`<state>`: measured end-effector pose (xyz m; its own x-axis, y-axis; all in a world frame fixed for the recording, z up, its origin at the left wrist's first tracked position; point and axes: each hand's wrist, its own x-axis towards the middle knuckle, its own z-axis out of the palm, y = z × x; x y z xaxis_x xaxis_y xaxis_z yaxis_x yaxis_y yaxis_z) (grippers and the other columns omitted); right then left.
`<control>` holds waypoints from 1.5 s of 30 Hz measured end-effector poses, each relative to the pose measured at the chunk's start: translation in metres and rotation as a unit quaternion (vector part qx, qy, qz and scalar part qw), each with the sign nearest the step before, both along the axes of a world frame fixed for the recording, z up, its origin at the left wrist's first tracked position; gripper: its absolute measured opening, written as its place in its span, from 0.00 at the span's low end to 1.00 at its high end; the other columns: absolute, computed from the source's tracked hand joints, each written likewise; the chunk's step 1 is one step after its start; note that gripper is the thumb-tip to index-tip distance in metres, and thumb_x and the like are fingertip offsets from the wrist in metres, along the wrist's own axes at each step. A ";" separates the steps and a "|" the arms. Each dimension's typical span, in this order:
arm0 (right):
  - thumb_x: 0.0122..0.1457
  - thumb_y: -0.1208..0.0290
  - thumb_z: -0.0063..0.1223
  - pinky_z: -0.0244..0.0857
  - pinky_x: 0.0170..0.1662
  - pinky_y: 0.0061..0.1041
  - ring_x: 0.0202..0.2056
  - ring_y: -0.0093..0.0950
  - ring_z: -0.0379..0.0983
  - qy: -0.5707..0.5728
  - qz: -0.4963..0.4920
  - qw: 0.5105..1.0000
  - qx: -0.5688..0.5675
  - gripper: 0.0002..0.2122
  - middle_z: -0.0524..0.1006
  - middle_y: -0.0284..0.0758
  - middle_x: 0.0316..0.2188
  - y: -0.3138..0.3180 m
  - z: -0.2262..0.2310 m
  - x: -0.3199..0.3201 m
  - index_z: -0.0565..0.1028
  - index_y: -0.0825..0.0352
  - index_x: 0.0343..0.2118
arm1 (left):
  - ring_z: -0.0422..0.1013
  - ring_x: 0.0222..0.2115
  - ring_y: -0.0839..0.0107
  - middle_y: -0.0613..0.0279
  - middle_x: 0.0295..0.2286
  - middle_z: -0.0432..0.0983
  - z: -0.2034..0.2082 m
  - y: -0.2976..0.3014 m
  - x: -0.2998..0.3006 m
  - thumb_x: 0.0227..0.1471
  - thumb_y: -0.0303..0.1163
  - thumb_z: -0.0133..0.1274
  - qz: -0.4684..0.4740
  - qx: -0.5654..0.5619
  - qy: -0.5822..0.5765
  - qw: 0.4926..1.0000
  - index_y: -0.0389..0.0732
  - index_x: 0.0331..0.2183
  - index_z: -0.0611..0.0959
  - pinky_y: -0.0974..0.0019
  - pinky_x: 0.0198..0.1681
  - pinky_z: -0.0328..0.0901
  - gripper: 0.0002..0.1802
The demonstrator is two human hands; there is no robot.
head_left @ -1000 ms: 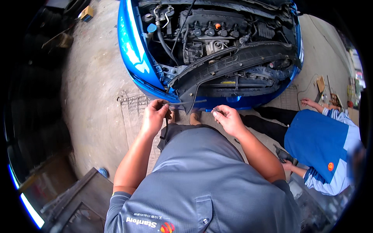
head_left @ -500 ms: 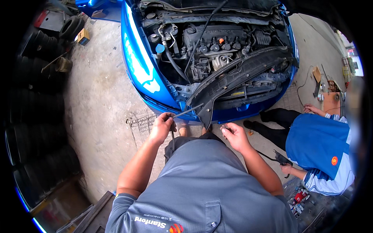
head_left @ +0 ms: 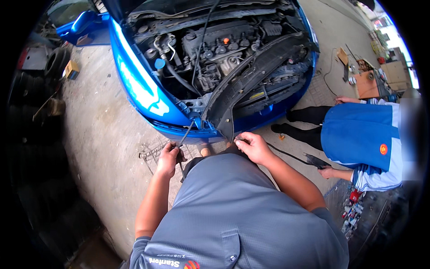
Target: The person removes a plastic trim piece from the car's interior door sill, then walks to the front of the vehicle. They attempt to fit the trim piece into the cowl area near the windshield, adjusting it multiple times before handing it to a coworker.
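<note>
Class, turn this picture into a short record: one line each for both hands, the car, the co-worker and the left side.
Left hand: grips a thin dark strip
Right hand: pinched together near the lower tip of a black panel; anything held is too small to tell
Car: blue, engine exposed, panel lying across its front
Co-worker: blue-and-white top, one hand at a black object
Left side: tires, small yellow box

Left of the blue car (head_left: 139, 96), open floor (head_left: 92, 107) leaves passage; across its front, a long black panel (head_left: 244, 83) bars reach; just right of its front, a co-worker (head_left: 358, 134) stands in the way.
</note>
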<state>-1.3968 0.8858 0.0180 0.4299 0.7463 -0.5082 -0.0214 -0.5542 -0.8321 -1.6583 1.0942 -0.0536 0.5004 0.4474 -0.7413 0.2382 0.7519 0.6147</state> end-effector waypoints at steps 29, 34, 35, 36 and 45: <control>0.62 0.70 0.56 0.69 0.39 0.25 0.34 0.20 0.74 -0.026 -0.020 0.998 0.046 0.10 0.81 0.36 0.31 -0.002 -0.004 -0.016 0.77 0.72 0.41 | 0.70 0.21 0.65 0.58 0.25 0.72 -0.004 -0.003 -0.006 0.50 0.20 0.39 -0.004 -0.039 0.024 0.999 0.36 0.37 0.74 0.58 0.29 0.74 0.12; 0.65 0.72 0.53 0.68 0.46 0.22 0.40 0.21 0.74 -0.039 0.015 0.999 0.020 0.10 0.79 0.35 0.38 -0.003 0.002 -0.015 0.75 0.73 0.44 | 0.71 0.20 0.63 0.56 0.25 0.72 -0.004 -0.007 -0.008 0.50 0.21 0.40 -0.004 -0.039 0.003 0.999 0.36 0.35 0.74 0.57 0.29 0.74 0.10; 0.64 0.72 0.53 0.68 0.47 0.23 0.41 0.22 0.74 -0.034 0.013 0.999 0.020 0.10 0.80 0.36 0.39 -0.005 -0.001 -0.016 0.75 0.73 0.44 | 0.71 0.20 0.63 0.56 0.25 0.72 -0.005 -0.009 -0.010 0.50 0.21 0.40 -0.011 -0.041 -0.001 0.999 0.36 0.35 0.73 0.57 0.29 0.74 0.10; 0.64 0.72 0.54 0.68 0.48 0.23 0.42 0.22 0.74 -0.029 0.010 0.999 0.021 0.11 0.80 0.36 0.40 -0.006 -0.005 -0.016 0.75 0.73 0.44 | 0.71 0.20 0.63 0.56 0.25 0.72 -0.003 -0.009 -0.009 0.50 0.21 0.40 -0.019 -0.042 -0.006 0.999 0.37 0.35 0.73 0.57 0.29 0.74 0.09; 0.64 0.70 0.55 0.68 0.49 0.26 0.43 0.25 0.76 -0.059 0.003 0.998 0.016 0.11 0.80 0.39 0.40 -0.015 -0.006 -0.021 0.76 0.73 0.43 | 0.69 0.21 0.67 0.58 0.24 0.72 -0.007 -0.015 -0.006 0.54 0.21 0.45 -0.101 0.008 -0.020 0.995 0.35 0.36 0.72 0.64 0.25 0.66 0.05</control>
